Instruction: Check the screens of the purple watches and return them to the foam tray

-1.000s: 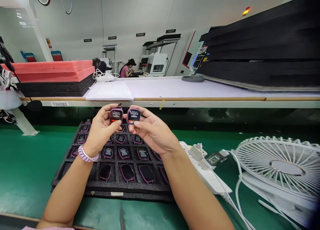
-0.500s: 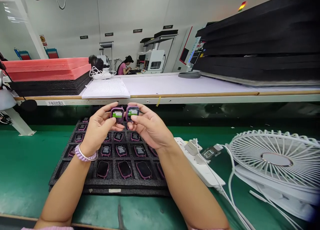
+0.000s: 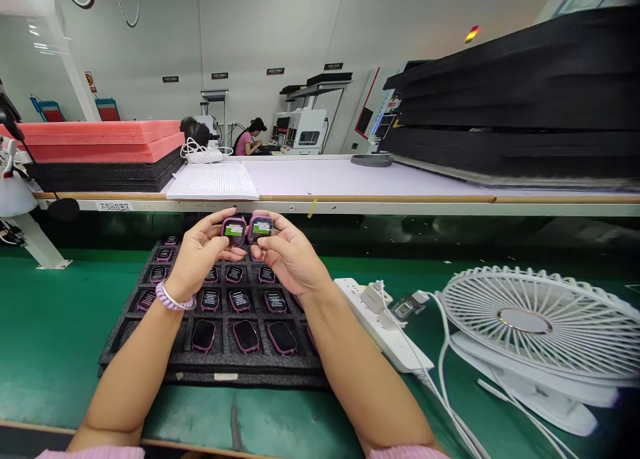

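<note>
My left hand (image 3: pixel 200 252) pinches a purple-framed smartwatch body (image 3: pixel 235 232) between thumb and fingers. My right hand (image 3: pixel 289 256) holds a matching smartwatch body (image 3: pixel 261 228) the same way, and the two sit side by side, nearly touching. Each shows a green-and-white label on its dark face. Below my hands lies a black foam tray (image 3: pixel 260 364) with rows of similar watch bodies, such as one (image 3: pixel 245 336) near the front. My hands hide part of its far rows. A beaded bracelet (image 3: pixel 173 297) circles my left wrist.
A white power strip (image 3: pixel 383 326) with plugged-in cables and a white desk fan (image 3: pixel 525 326) lie to the right on the green mat (image 3: pixel 60 352). Beyond stands a shelf with a white paper pad (image 3: pixel 213 182) and stacked foam sheets (image 3: pixel 100 142). A co-worker (image 3: pixel 250 139) sits far back.
Since the oldest frame, both watch bodies have turned, and their green labels now face me instead of dark screens with orange. They have also drawn closer together.
</note>
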A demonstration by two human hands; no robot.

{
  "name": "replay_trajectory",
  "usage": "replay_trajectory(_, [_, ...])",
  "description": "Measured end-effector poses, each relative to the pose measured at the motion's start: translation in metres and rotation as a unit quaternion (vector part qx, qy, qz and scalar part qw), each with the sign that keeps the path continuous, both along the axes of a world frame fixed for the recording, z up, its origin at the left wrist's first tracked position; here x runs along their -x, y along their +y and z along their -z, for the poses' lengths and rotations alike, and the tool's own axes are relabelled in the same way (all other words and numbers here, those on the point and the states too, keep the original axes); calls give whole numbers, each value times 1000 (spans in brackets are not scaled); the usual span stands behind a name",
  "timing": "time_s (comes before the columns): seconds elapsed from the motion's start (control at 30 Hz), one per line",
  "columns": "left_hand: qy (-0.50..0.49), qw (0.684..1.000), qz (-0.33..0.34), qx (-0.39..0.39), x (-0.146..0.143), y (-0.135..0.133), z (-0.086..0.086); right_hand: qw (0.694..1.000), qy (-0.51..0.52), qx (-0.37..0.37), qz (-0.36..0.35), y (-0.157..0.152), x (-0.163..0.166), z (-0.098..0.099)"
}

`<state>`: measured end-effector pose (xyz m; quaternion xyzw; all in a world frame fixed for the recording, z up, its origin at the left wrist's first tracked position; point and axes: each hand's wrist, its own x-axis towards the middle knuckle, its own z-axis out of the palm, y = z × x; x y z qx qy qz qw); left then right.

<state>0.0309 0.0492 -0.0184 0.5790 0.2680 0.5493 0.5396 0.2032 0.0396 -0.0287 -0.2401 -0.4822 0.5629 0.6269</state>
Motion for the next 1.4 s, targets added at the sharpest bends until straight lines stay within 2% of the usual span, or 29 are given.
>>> replay_trajectory(0.3, [-21, 1000, 3, 7, 2, 2, -7, 1000, -6, -5, -10, 3, 3, -7])
replay_trajectory(0.5, [-29, 999, 13, -24, 6, 8, -29, 999, -21, -26, -26, 21, -3, -29])
replay_trajectory(0.7, [-26, 997, -17, -74, 14, 6, -47, 996, -50, -67, -2, 27, -3, -43])
replay_trajectory(1.13, [-23, 996, -34, -77, 17, 2, -53, 994, -67, -87, 5, 17, -3, -49])
replay_trajectory(1.4, [5, 988, -29, -151, 17, 20, -52, 987, -75, -142, -18, 28, -8, -51])
